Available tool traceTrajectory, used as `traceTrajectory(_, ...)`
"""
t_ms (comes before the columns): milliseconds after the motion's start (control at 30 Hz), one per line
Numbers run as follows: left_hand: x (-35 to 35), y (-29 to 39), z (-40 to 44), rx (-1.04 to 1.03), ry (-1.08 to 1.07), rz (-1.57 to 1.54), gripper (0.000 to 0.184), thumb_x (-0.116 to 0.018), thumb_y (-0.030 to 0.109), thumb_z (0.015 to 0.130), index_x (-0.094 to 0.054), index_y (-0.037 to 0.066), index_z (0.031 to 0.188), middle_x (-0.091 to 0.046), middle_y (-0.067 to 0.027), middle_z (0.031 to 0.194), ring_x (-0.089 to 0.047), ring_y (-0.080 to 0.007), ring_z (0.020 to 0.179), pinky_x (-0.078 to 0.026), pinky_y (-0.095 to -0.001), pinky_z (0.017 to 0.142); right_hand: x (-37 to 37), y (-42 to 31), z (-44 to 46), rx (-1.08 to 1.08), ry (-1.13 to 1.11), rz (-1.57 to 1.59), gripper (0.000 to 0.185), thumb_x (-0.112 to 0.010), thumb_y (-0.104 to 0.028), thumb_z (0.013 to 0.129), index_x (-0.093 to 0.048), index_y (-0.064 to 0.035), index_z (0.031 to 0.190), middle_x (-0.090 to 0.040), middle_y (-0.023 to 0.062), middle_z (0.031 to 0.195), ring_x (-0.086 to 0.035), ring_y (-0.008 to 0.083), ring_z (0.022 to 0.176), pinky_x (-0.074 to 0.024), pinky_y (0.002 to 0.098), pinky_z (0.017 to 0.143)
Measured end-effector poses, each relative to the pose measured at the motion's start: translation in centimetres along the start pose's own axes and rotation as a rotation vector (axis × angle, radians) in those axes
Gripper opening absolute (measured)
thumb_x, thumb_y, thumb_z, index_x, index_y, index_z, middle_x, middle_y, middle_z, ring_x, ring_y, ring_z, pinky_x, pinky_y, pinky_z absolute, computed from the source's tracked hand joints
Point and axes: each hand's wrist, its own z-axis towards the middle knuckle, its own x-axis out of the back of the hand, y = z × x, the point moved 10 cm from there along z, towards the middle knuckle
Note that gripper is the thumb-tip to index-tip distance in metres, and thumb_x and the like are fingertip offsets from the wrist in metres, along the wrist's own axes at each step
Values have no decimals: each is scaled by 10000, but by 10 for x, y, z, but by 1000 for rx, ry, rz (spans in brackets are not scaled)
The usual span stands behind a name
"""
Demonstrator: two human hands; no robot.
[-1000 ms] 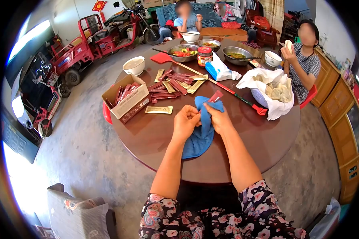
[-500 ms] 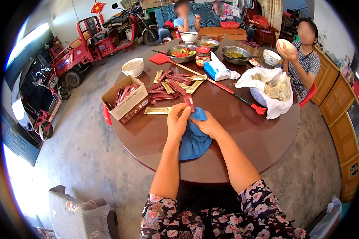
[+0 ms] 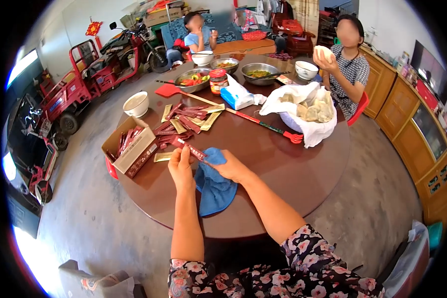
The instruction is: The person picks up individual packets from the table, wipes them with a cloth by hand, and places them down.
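Note:
A slim dark red sachet (image 3: 192,150) is stretched between my hands above the round table's near side. My left hand (image 3: 182,170) pinches its left end. My right hand (image 3: 232,167) is closed on a blue cloth (image 3: 218,191), which covers the sachet's right end and hangs down to the tabletop. Just beyond my hands lies a loose pile of red and gold sachets (image 3: 184,122). To the left of my left hand stands an open cardboard box (image 3: 143,145) with more red sachets inside. A single gold sachet (image 3: 162,157) lies between the box and my left hand.
On the brown table (image 3: 283,184) are a white bowl (image 3: 135,105), a red-headed stick (image 3: 241,114), a jar (image 3: 217,82), a tissue pack (image 3: 238,97), metal dishes of food (image 3: 260,79) and a cloth-lined basket (image 3: 310,111). One person (image 3: 350,64) sits right, another (image 3: 197,37) behind.
The red sachet has turned from nearly upright to slanting sideways, and my left hand has moved apart from my right. The whole view has shifted, so the table appears further left.

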Motion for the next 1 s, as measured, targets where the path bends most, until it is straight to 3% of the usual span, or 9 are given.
traceTrajectory(100,-10,-5,-4,68,-27,9,116,-601,116,857,-574,94,746,-556,44,673,-459,-20,586,-356,-158,545,0,3,0,-58,2,41,196,-646,-186,840,-621,-11,924,-595,-15,787,-507,56,703,-436,230,615)
traceTrajectory(300,-28,-13,-7,81,-219,1,28,-621,87,836,-609,62,830,-584,38,735,-466,-20,623,-348,-166,567,2,10,1,-85,53,89,209,-644,-208,845,-619,-18,928,-602,-2,804,-524,69,696,-445,232,615)
traceTrajectory(467,-28,-8,-8,23,-194,40,24,-594,63,838,-608,47,850,-598,21,752,-499,-46,659,-390,-198,602,3,10,2,-24,36,53,197,-681,-203,812,-630,-34,898,-595,-21,774,-518,62,685,-440,238,599)
traceTrajectory(567,-22,-11,-9,19,-134,75,56,-558,76,864,-595,37,882,-605,2,790,-522,-57,703,-403,-202,624,0,0,0,40,21,89,217,-674,-169,813,-640,-25,972,-618,-12,821,-537,64,724,-451,234,643)
traceTrajectory(667,-26,-11,-9,75,-131,-88,63,-532,64,880,-576,19,886,-647,-63,818,-595,-108,726,-465,-232,688,-2,0,0,-14,40,159,222,-658,-131,822,-622,-15,1009,-628,9,873,-556,82,760,-464,246,668)
traceTrajectory(833,-31,-9,-8,91,-232,-110,60,-535,71,887,-580,34,902,-631,-35,804,-573,-84,715,-451,-212,667,0,12,1,-83,57,146,209,-650,-213,844,-624,-27,935,-604,-11,804,-532,72,701,-454,236,635)
traceTrajectory(1000,-30,-7,-11,78,-194,-63,53,-545,61,880,-581,33,907,-624,-29,831,-561,-75,733,-441,-215,685,6,16,1,-114,101,153,231,-644,-261,850,-620,-35,895,-586,-21,769,-514,66,670,-440,226,588)
